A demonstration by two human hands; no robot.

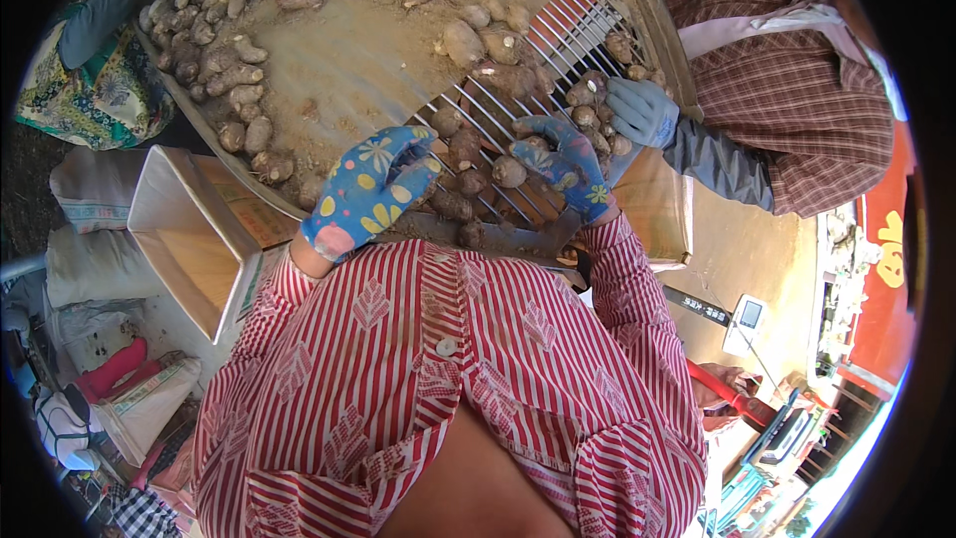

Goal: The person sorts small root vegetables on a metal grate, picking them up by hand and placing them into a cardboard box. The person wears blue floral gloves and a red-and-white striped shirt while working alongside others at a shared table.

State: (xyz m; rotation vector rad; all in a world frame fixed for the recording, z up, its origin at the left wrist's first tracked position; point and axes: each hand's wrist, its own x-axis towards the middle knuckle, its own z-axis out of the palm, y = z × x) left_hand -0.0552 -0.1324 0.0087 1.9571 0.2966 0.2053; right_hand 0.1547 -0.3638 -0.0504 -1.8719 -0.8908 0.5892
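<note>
My left hand [373, 183], in a blue flowered glove, is curled at the left side of a metal bar grate [526, 202]. A gap shows between its fingers and thumb, with nothing in it. In a matching glove, my right hand [564, 164] bends over the grate's near part. Part of a brown corm shows between its fingers and thumb; whether it is gripped is unclear. A round taro-like corm [510, 172] lies just below that thumb. Between my hands, more corms [464, 148] rest on the bars, some darker and soil-covered.
A co-worker's grey-gloved hand [642, 112] touches corms at the grate's right. Another person's sleeve [104, 15] shows far left. Many corms [216, 52] line the soil-covered table [336, 67]. Open cartons stand left [190, 239] and right [653, 202] below its edge. A digital scale display [745, 323] stands right.
</note>
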